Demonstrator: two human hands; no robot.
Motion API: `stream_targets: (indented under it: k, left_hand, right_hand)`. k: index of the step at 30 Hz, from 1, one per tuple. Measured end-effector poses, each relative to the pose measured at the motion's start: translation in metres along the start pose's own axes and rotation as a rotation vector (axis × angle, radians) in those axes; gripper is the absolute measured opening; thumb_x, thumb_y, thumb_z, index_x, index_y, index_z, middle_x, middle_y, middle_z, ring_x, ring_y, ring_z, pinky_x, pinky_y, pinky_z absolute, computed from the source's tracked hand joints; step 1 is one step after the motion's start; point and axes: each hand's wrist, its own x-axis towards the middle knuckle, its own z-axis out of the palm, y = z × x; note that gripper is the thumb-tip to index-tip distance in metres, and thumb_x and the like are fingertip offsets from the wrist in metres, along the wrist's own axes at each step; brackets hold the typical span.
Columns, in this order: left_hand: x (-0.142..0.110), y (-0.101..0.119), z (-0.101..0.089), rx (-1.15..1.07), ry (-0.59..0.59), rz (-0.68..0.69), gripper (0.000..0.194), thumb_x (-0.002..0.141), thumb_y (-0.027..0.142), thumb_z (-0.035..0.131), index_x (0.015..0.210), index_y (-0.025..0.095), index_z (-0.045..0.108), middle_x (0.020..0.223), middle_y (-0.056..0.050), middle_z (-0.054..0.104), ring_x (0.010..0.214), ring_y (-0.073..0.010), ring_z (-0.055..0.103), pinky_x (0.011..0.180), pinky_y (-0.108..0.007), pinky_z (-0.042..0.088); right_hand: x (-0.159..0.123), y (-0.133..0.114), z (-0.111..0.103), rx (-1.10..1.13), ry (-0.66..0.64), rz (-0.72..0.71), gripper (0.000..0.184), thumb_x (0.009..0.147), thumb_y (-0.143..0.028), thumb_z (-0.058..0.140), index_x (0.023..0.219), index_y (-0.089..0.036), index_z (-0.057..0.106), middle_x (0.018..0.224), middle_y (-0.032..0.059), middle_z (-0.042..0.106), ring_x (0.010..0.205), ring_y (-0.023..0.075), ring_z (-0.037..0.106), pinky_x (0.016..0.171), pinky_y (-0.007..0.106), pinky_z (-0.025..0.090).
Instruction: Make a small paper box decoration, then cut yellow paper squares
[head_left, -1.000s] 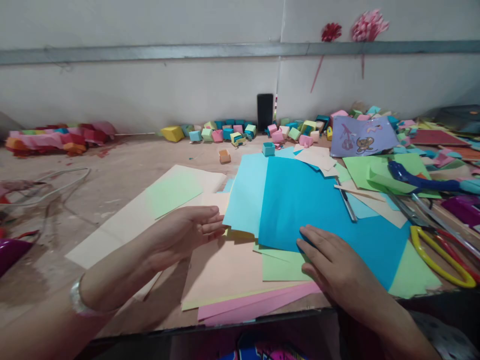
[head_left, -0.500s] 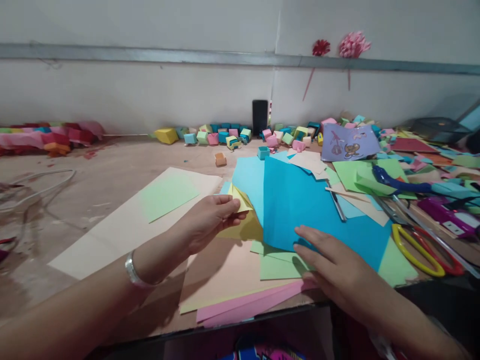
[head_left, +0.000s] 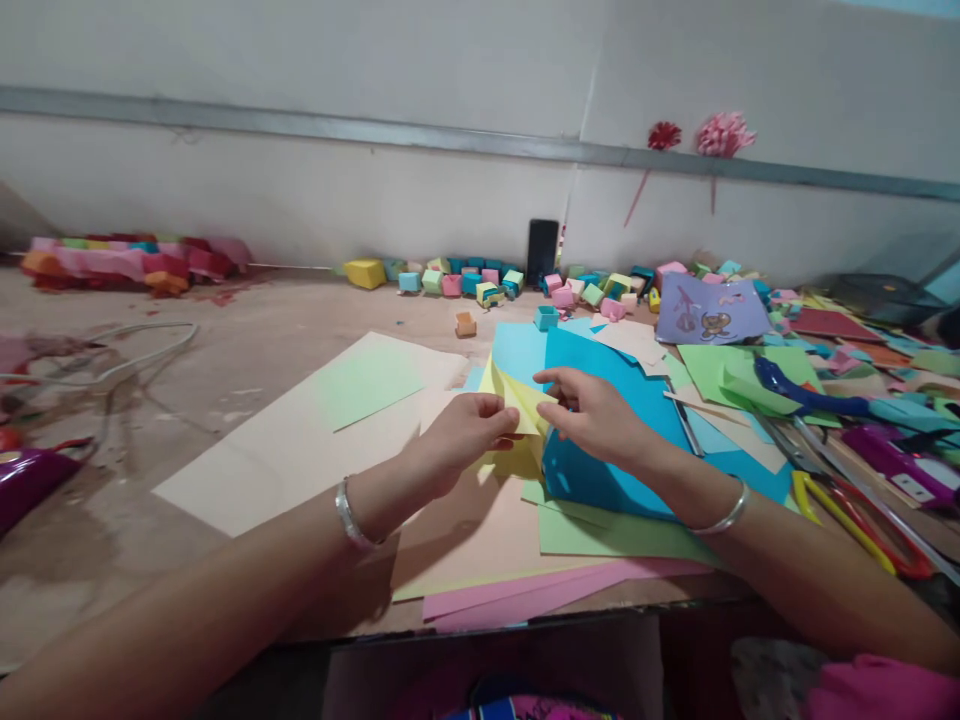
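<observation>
A sheet of yellow paper (head_left: 520, 397) is lifted and bent up in the middle of the table. My left hand (head_left: 466, 432) pinches its lower left edge between thumb and fingers. At its right side, my right hand (head_left: 600, 412) has the thumb and a finger closed on the yellow edge, the index finger partly stretched. A bright blue sheet (head_left: 592, 470) lies under my right hand, its left part curling up. Light green paper (head_left: 577, 535), peach paper (head_left: 442, 545) and pink strips (head_left: 480, 606) are layered below, near the table edge.
A cream sheet with a green piece (head_left: 371, 388) lies left. Small paper boxes (head_left: 450, 284) and a black phone (head_left: 542, 252) line the wall. Scissors (head_left: 847, 520), a blue-handled tool (head_left: 802, 388) and a purple power strip (head_left: 892, 465) are on the right.
My right hand has risen from the blue sheet's lower edge to the yellow paper and closed on it. My left hand still grips the paper. The view has shifted slightly left.
</observation>
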Motion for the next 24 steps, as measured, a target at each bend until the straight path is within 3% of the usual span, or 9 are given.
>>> stream_targets:
  k: [4, 7, 10, 12, 18, 24]
  left_hand:
    - [-0.003, -0.002, -0.003, -0.015, -0.014, -0.026, 0.021, 0.080, 0.028, 0.064, 0.065, 0.015, 0.057, 0.073, -0.002, 0.061, 0.079, -0.0164, 0.067, 0.079, -0.031, 0.050]
    - [-0.004, -0.002, -0.005, -0.012, 0.020, -0.019, 0.016, 0.080, 0.028, 0.065, 0.084, 0.014, 0.058, 0.083, -0.004, 0.062, 0.082, -0.0191, 0.070, 0.074, -0.031, 0.052]
    - [-0.004, -0.002, -0.007, 0.032, 0.174, 0.045, 0.048, 0.074, 0.021, 0.069, 0.118, 0.018, 0.050, 0.081, 0.002, 0.057, 0.065, -0.0141, 0.065, 0.064, -0.029, 0.053]
    - [-0.001, -0.002, -0.008, 0.149, 0.196, 0.127, 0.061, 0.072, 0.017, 0.067, 0.129, 0.023, 0.047, 0.077, 0.005, 0.053, 0.057, -0.0107, 0.058, 0.057, -0.027, 0.050]
    - [0.018, 0.002, -0.015, 0.553, 0.138, 0.306, 0.032, 0.074, 0.024, 0.066, 0.106, 0.022, 0.069, 0.077, 0.002, 0.058, 0.063, -0.0113, 0.056, 0.057, -0.024, 0.044]
    - [0.028, 0.003, -0.015, 0.589, 0.189, 0.336, 0.033, 0.068, 0.027, 0.075, 0.099, 0.020, 0.071, 0.082, 0.000, 0.065, 0.067, -0.0130, 0.060, 0.061, -0.025, 0.046]
  right_hand:
    - [0.003, 0.011, 0.002, 0.265, -0.008, 0.140, 0.037, 0.075, -0.019, 0.059, 0.112, -0.015, 0.058, 0.068, -0.0033, 0.057, 0.058, 0.0120, 0.057, 0.053, 0.025, 0.050]
    - [0.002, 0.014, 0.003, 0.336, 0.000, 0.160, 0.035, 0.072, -0.019, 0.064, 0.107, -0.016, 0.060, 0.065, -0.0043, 0.057, 0.056, 0.0112, 0.057, 0.051, 0.024, 0.048]
    - [0.002, 0.014, 0.005, 0.384, 0.003, 0.133, 0.035, 0.072, -0.022, 0.067, 0.106, -0.016, 0.060, 0.064, -0.0054, 0.057, 0.054, 0.0105, 0.056, 0.051, 0.024, 0.048]
    - [0.002, 0.014, 0.006, 0.417, 0.001, 0.104, 0.034, 0.074, -0.025, 0.068, 0.106, -0.016, 0.061, 0.064, -0.0055, 0.058, 0.054, 0.0099, 0.055, 0.051, 0.024, 0.048]
    - [0.003, 0.019, 0.010, 0.532, -0.042, 0.075, 0.029, 0.075, -0.031, 0.071, 0.100, -0.017, 0.068, 0.066, -0.0035, 0.062, 0.051, 0.0087, 0.055, 0.050, 0.024, 0.047]
    - [0.007, 0.029, 0.012, 0.699, -0.024, 0.158, 0.027, 0.073, -0.037, 0.076, 0.093, -0.019, 0.072, 0.066, -0.0021, 0.065, 0.048, 0.0075, 0.054, 0.050, 0.024, 0.047]
